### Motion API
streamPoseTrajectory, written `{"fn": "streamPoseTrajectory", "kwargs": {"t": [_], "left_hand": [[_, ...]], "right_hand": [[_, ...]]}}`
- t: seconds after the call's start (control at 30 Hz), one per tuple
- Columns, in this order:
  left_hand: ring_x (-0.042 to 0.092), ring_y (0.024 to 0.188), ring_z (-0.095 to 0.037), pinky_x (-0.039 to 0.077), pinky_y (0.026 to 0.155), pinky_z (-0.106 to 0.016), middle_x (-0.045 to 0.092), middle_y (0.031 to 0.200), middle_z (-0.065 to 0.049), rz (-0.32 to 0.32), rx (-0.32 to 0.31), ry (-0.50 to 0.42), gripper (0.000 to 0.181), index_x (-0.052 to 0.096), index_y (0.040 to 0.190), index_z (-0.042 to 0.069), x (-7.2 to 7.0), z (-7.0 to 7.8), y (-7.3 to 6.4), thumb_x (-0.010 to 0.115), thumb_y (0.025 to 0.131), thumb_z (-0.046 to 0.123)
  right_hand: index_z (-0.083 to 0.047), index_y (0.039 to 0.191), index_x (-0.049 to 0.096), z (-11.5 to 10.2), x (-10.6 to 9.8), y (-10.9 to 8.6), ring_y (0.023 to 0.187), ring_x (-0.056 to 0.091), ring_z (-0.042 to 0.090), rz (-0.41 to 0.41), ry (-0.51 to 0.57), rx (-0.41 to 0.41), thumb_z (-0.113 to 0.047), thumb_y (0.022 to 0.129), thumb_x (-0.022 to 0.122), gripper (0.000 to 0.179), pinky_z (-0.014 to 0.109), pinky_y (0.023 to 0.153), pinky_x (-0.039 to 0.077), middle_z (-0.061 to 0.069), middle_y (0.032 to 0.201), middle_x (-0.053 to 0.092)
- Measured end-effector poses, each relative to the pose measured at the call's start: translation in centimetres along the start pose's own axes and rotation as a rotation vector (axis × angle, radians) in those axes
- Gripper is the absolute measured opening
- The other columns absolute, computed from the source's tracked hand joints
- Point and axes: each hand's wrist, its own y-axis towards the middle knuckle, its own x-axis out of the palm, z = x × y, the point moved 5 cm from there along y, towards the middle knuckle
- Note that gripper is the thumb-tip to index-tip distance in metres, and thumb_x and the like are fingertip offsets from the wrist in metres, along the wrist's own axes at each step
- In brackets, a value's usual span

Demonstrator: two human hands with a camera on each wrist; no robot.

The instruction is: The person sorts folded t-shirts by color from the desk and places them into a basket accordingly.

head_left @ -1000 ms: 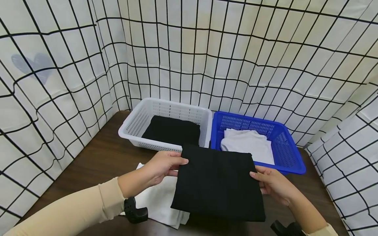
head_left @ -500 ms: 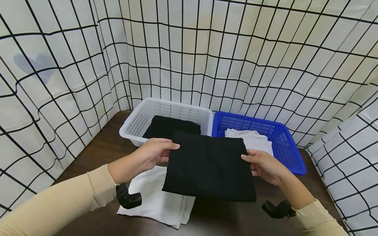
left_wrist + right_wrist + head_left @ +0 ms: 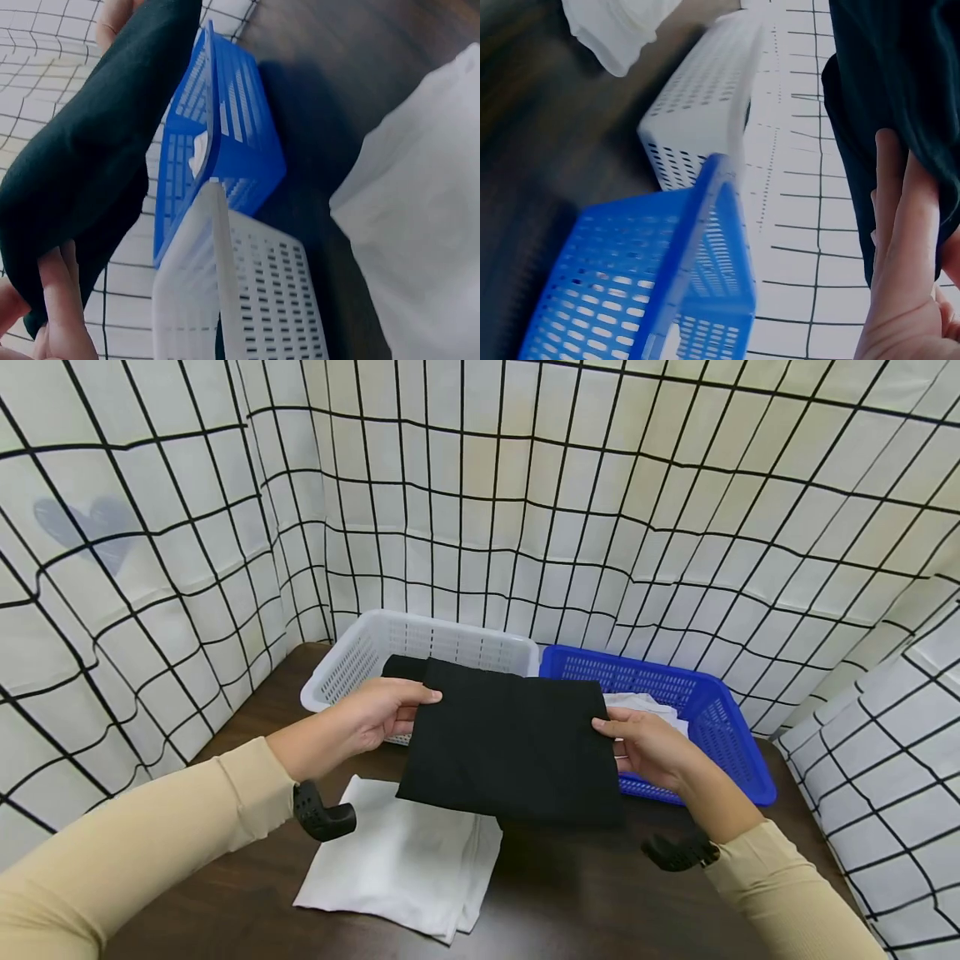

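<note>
The person's left hand gripped one side of a folded black cloth, thumb on top and fingers tucked beneath, and the right hand pinched the opposite side the same way. The cloth hung between them, held up off the table and in front of two baskets, hiding part of each from the head view.

The white basket, on the left, had a dark cloth in it, mostly covered from sight by the held one. The blue basket sat just beside it on the right, with a white cloth lying inside; only a strip of that showed past the black fabric and the right hand. Both baskets had slotted sides. Nearer the person, left of centre, a folded white towel lay flat on the brown tabletop, outside either basket.
</note>
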Motion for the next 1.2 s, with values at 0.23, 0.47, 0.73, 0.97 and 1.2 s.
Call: {"fn": "streamPoseTrajectory", "kwargs": {"t": [0.23,0.47,0.73,0.97,1.2], "left_hand": [[0.074,0.072,-0.010,0.062,0.072,-0.026,0.075,0.077,0.005,-0.005,0.015,0.010,0.010,0.062,0.104,0.004,-0.8,1.1,0.6,0.061,0.095,0.003],[0.074,0.075,-0.009,0.062,0.075,-0.025,0.075,0.079,0.006,-0.049,0.007,0.071,0.019,0.058,0.115,0.001,-1.5,2.3,1.1,0.059,0.097,0.005],[0.075,0.079,-0.008,0.062,0.076,-0.027,0.076,0.082,0.006,-0.086,0.005,0.166,0.020,0.057,0.118,0.001,-3.0,3.5,2.4,0.058,0.099,0.009],[0.072,0.073,-0.004,0.060,0.069,-0.019,0.074,0.079,0.010,-0.055,0.003,0.215,0.022,0.057,0.119,0.003,-4.3,5.0,3.4,0.061,0.098,0.010],[0.071,0.069,-0.006,0.060,0.068,-0.020,0.072,0.075,0.006,-0.021,0.017,0.175,0.009,0.066,0.089,0.012,-5.3,6.2,4.6,0.063,0.096,0.008]], "right_hand": [[0.002,0.149,0.034,-1.4,0.1,1.3,0.091,0.074,0.011,0.021,0.048,-0.016,-0.017,0.107,0.045,0.048,0.030,0.084,0.061,-0.007,0.106,0.074],[-0.008,0.138,0.047,-1.8,0.2,2.1,0.088,0.074,0.011,0.025,0.134,-0.018,-0.014,0.106,0.047,0.033,0.027,0.082,0.061,-0.006,0.102,0.075],[-0.002,0.158,0.014,-2.1,0.7,3.5,0.091,0.073,0.009,0.034,0.129,-0.004,-0.014,0.106,0.044,0.062,0.026,0.083,0.061,-0.009,0.103,0.073],[-0.007,0.155,0.029,-2.6,0.9,5.4,0.088,0.073,0.009,0.069,0.168,0.000,-0.013,0.107,0.043,0.051,0.026,0.080,0.061,-0.008,0.100,0.073],[-0.008,0.154,0.031,-3.9,1.1,6.7,0.082,0.073,0.009,0.079,0.187,-0.008,-0.014,0.106,0.045,0.050,0.025,0.075,0.061,-0.007,0.096,0.074]]}}
